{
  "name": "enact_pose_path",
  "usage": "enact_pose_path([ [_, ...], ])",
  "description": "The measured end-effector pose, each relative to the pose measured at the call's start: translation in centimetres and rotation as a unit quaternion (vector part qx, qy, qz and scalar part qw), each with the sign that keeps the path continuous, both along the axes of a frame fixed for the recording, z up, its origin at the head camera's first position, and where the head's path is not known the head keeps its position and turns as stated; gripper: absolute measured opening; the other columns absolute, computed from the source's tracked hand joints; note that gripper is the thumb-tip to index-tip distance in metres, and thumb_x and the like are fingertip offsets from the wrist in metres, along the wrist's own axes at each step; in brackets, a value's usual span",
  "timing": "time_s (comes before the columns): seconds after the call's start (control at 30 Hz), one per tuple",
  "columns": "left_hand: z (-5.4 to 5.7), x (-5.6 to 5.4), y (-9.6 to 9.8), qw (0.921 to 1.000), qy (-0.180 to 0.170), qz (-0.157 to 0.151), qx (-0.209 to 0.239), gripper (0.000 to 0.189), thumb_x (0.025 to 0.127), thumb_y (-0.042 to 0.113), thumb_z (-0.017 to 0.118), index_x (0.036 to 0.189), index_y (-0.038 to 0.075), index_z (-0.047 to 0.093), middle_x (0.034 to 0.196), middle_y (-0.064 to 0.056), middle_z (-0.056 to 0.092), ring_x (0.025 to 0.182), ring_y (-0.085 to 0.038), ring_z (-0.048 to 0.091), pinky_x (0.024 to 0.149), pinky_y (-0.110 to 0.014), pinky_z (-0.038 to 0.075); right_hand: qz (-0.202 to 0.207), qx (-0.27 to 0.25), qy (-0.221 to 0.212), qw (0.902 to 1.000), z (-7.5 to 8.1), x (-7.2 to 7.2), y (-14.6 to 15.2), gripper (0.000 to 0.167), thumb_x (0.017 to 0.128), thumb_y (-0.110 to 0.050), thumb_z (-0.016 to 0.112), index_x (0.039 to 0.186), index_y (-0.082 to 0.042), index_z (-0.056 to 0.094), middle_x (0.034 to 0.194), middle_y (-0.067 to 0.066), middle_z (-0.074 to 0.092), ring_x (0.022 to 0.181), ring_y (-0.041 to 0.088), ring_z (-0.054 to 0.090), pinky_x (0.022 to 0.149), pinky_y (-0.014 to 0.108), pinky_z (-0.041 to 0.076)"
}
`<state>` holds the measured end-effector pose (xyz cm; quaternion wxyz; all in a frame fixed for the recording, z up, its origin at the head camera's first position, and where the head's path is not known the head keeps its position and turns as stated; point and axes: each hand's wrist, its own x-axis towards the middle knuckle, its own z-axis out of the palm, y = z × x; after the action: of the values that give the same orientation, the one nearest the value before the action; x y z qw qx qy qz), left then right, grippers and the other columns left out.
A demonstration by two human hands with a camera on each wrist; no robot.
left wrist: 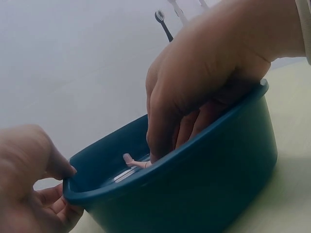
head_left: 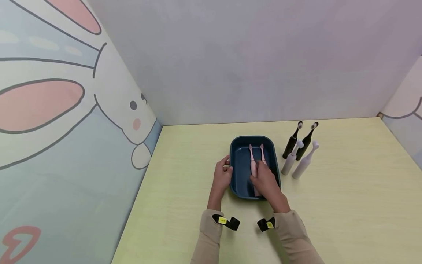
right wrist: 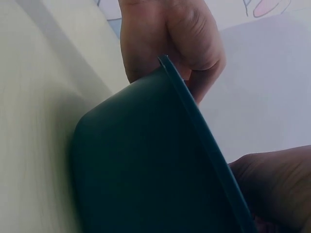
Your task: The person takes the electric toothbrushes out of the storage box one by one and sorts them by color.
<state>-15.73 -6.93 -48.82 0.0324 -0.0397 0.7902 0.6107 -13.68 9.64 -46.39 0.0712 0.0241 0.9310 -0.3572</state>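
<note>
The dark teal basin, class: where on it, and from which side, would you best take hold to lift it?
Likely best by the rim of the dark teal basin, at its long sides, one hand from the left and one from the right. It sits open side up; its rim projects as a lip and its walls taper downward. The left hand holds the left edge.

Soft, even light with faint shadows; wrist views dimmer

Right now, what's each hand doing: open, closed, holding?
Left hand: closed, holding the blue tray by its rim.
Right hand: inside the tray at the pink toothbrushes; grip can't be told.
</note>
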Motion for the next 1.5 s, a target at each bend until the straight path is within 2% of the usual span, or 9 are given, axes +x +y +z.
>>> enact_pose_path([
  [0.23, 0.1, -0.1, 0.1, 0.9998, -0.019, 0.004, -0.006, 0.047, 0.096, 0.007, 0.051, 0.141, 0.02, 0.048, 0.122, -0.008, 0.052, 0.092, -0.017, 0.053, 0.079, -0.031, 0.048, 0.019, 0.012, -0.029, 0.9993, -0.3, -0.3, -0.3, 0.065, 0.089, -0.014, 0.063, 0.142, 0.006, 0.031, 0.121, 0.022, 0.057, 0.103, 0.032, 0.059, 0.087, 0.048, 0.047],
  [0.43, 0.2, -0.2, 0.1, 0.9998, -0.012, 0.003, -0.018, 0.047, 0.095, 0.007, 0.051, 0.141, 0.018, 0.048, 0.121, -0.009, 0.053, 0.091, -0.018, 0.054, 0.079, -0.032, 0.048, 0.03, 0.016, -0.018, 0.9993, -0.5, -0.5, -0.5, 0.064, 0.088, -0.012, 0.065, 0.14, 0.008, 0.034, 0.117, 0.022, 0.059, 0.101, 0.031, 0.06, 0.086, 0.048, 0.047],
  [0.67, 0.1, -0.2, 0.3, 0.9998, -0.009, 0.0, -0.015, 0.047, 0.095, 0.005, 0.051, 0.141, 0.016, 0.048, 0.121, -0.01, 0.053, 0.09, -0.017, 0.054, 0.078, -0.031, 0.048, 0.049, 0.047, 0.007, 0.9977, -1.1, -1.0, -0.9, 0.047, 0.086, -0.011, 0.067, 0.125, 0.007, 0.05, 0.107, 0.019, 0.061, 0.092, 0.029, 0.059, 0.082, 0.045, 0.047],
  [0.87, 0.1, -0.2, 0.5, 0.9999, -0.014, 0.002, -0.009, 0.047, 0.095, 0.006, 0.051, 0.14, 0.017, 0.048, 0.121, -0.01, 0.053, 0.091, -0.017, 0.054, 0.079, -0.031, 0.048, 0.049, 0.079, -0.001, 0.9957, -1.3, -1.2, -1.2, 0.049, 0.086, -0.015, 0.068, 0.126, 0.006, 0.051, 0.112, 0.019, 0.06, 0.098, 0.03, 0.058, 0.087, 0.046, 0.046],
  [1.1, 0.0, -0.2, 0.7, 0.9999, -0.013, 0.003, -0.009, 0.047, 0.095, 0.006, 0.051, 0.14, 0.017, 0.048, 0.121, -0.009, 0.053, 0.092, -0.017, 0.054, 0.079, -0.032, 0.048, 0.034, 0.053, 0.008, 0.998, -1.1, -1.0, -1.1, 0.038, 0.086, -0.015, 0.065, 0.119, 0.002, 0.057, 0.107, 0.015, 0.062, 0.094, 0.027, 0.058, 0.085, 0.044, 0.046],
  [1.33, 0.0, -0.3, 0.8, 0.9999, -0.012, 0.002, -0.009, 0.046, 0.095, 0.006, 0.051, 0.14, 0.016, 0.048, 0.12, -0.01, 0.053, 0.092, -0.018, 0.054, 0.08, -0.032, 0.048, 0.023, 0.005, 0.034, 0.9991, -0.6, -0.6, -0.5, 0.04, 0.087, -0.015, 0.064, 0.122, 0.002, 0.056, 0.103, 0.013, 0.064, 0.086, 0.025, 0.059, 0.081, 0.044, 0.047],
  [1.5, 0.0, -0.3, 0.6, 0.9999, -0.008, 0.003, -0.007, 0.046, 0.095, 0.005, 0.05, 0.14, 0.015, 0.048, 0.12, -0.01, 0.052, 0.092, -0.017, 0.055, 0.079, -0.032, 0.049, 0.004, -0.03, 0.054, 0.9981, -0.4, -0.5, -0.3, 0.045, 0.088, -0.017, 0.064, 0.129, -0.001, 0.053, 0.105, 0.013, 0.064, 0.088, 0.024, 0.059, 0.081, 0.043, 0.048],
])
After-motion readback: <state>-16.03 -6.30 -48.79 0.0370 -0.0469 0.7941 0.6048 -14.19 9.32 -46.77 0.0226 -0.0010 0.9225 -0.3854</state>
